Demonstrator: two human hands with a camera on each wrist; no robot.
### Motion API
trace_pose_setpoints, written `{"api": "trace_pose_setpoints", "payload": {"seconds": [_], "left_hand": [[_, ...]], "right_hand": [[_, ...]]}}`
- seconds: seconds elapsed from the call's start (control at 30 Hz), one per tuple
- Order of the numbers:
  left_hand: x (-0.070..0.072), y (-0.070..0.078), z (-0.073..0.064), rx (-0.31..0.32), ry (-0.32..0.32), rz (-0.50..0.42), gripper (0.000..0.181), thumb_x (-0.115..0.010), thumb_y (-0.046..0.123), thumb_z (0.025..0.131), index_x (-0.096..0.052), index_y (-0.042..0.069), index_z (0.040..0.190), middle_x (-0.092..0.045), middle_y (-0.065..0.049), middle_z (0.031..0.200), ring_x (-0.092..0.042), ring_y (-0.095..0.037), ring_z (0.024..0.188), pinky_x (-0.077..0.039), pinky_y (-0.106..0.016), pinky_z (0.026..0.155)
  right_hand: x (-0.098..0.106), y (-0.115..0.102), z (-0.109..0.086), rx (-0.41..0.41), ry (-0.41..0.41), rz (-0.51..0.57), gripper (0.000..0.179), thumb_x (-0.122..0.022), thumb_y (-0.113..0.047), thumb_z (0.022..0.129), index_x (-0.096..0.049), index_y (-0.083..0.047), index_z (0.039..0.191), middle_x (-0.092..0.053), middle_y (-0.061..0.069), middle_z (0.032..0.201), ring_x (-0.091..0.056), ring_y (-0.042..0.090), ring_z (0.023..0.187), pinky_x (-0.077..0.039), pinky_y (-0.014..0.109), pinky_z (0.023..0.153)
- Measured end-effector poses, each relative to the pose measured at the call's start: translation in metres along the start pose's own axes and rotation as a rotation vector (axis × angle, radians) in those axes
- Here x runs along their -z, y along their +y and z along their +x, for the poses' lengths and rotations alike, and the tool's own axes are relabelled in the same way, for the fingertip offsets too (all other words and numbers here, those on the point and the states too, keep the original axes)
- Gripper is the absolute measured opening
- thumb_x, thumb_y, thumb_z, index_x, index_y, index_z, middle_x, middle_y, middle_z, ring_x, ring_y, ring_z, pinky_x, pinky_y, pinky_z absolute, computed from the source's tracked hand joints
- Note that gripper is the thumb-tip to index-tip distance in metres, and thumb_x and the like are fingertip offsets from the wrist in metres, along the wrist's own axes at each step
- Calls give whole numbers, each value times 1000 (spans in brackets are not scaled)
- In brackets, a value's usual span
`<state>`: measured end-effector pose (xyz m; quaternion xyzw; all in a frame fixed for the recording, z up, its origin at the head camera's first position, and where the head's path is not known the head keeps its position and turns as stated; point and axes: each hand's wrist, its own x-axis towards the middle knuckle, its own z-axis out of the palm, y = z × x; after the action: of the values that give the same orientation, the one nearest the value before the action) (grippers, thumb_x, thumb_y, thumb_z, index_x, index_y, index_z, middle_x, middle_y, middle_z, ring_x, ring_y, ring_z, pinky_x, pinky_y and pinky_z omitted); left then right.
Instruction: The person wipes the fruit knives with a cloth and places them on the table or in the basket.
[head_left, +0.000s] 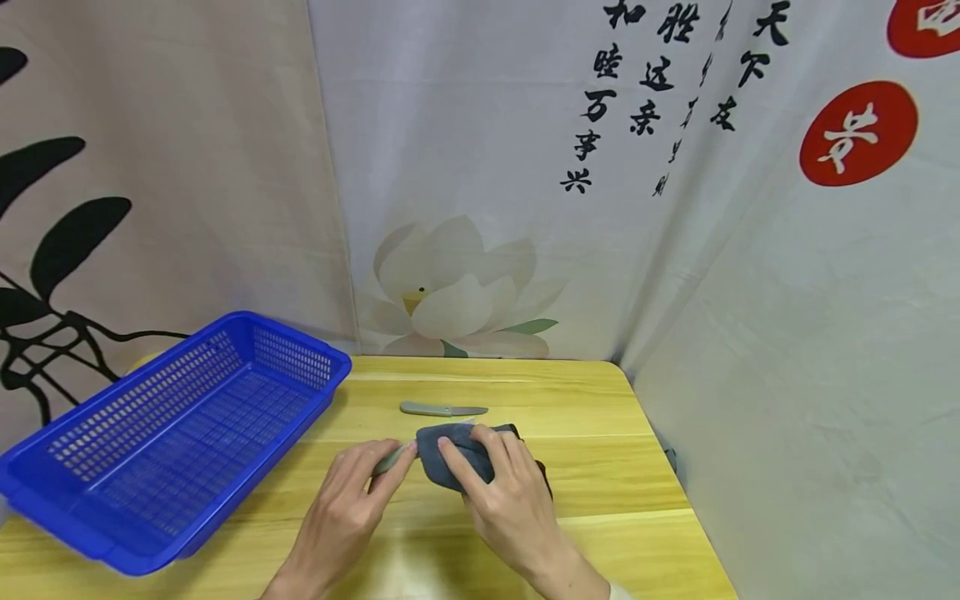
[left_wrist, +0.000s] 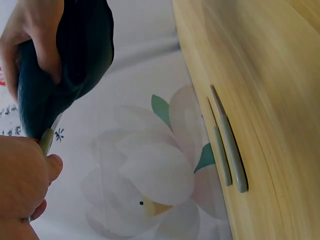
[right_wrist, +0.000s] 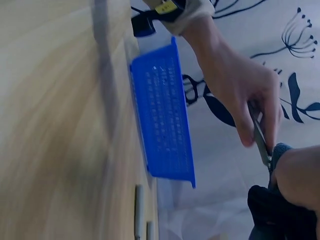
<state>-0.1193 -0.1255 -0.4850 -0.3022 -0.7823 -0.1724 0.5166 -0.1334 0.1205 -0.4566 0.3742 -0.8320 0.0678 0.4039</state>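
The left hand (head_left: 348,492) pinches the handle of a knife (head_left: 390,459) between thumb and fingers, raised above the surface (head_left: 600,483) in front of the person. The right hand (head_left: 517,504) grips a dark cloth (head_left: 435,467), thumb on one side and fingers on the other, where the blade runs into it; most of the blade is hidden. The cloth probably keeps the edge off the fingers, and holding by the handle seems meant to steady the knife from its safe end. To the left, a blue basket (head_left: 180,433) stands aslant, likely to leave the hands room. Beyond the hands, two knives (left_wrist: 232,155) lie side by side, handles to the left, perhaps for easy picking up. A curtain (head_left: 480,150) hangs behind.
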Motion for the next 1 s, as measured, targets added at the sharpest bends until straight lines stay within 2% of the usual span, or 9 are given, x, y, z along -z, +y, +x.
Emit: {"api": "trace_pose_setpoints", "payload": {"seconds": [0.13,0.33,0.43,0.6,0.87,1.0], "left_hand": [[-1,1,-1,4,11,0,40,-43,4,121,-83,-2,123,-78,-20,114,-71,-32,97,-58,-45,81],[0,3,-2,20,26,8,41,-43,6,122,-84,-1,122,-78,-19,112,-65,-29,90,-53,-41,76],[1,3,-1,18,32,4,41,-43,6,122,-83,0,125,-78,-18,111,-62,-28,87,-52,-40,75],[3,2,1,6,43,10,40,-43,5,122,-83,1,128,-78,-18,110,-59,-26,84,-49,-38,73],[6,0,5,-7,66,16,39,-45,7,122,-84,1,125,-78,-17,108,-57,-25,82,-46,-36,70],[7,0,5,-9,68,14,39,-45,7,122,-84,1,124,-78,-18,107,-58,-26,82,-47,-36,70]], "right_hand": [[-3,-9,1,25,5,0,76,-95,-12,79,-71,-21,152,-69,16,131,-63,27,103,-62,39,88],[-5,-11,2,11,11,-4,63,-81,-13,90,-71,-21,152,-70,16,131,-62,27,102,-62,38,86],[-4,-9,3,4,8,-12,63,-82,-12,90,-71,-22,152,-70,16,131,-62,27,101,-62,39,85],[-2,-2,3,-12,0,-23,68,-87,-12,86,-72,-23,151,-70,17,130,-62,27,101,-62,40,86],[-3,15,0,-45,14,-25,62,-79,-10,90,-73,-23,150,-70,20,129,-62,30,101,-62,43,85],[-4,25,-3,-69,16,-25,65,-81,-8,88,-73,-22,151,-70,22,129,-62,32,101,-62,45,86]]}}
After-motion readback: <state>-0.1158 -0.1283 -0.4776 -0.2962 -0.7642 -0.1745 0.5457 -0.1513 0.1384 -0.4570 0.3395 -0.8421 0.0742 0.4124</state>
